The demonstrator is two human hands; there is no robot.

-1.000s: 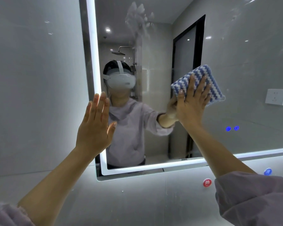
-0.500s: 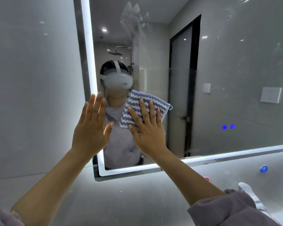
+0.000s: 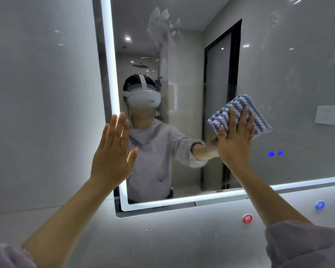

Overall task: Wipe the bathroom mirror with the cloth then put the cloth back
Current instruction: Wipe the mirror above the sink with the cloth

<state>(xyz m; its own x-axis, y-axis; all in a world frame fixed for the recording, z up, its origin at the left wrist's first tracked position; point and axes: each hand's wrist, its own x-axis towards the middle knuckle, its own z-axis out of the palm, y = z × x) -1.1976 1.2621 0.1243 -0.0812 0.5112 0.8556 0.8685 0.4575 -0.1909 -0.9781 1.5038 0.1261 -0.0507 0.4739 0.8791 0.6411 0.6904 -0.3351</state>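
A large wall mirror (image 3: 298, 78) with a lit white border fills the upper right of the view. My right hand (image 3: 235, 136) lies flat with straight fingers on a blue-and-white zigzag cloth (image 3: 256, 115), pressing it against the glass right of the middle. My left hand (image 3: 114, 149) is raised with straight fingers at the mirror's lit left edge, palm toward the glass. Smears show on the glass near the top (image 3: 162, 26).
Grey tiled wall (image 3: 37, 113) surrounds the mirror. Two blue touch lights (image 3: 276, 153) glow on the glass right of the cloth. Below the mirror are a red round sticker (image 3: 247, 218) and a blue one (image 3: 319, 205). A person's reflection shows in the glass.
My right hand has swept the cloth from the left part of the glass, beside my left hand, back to the right and slightly up. My left hand has stayed at the mirror's edge.
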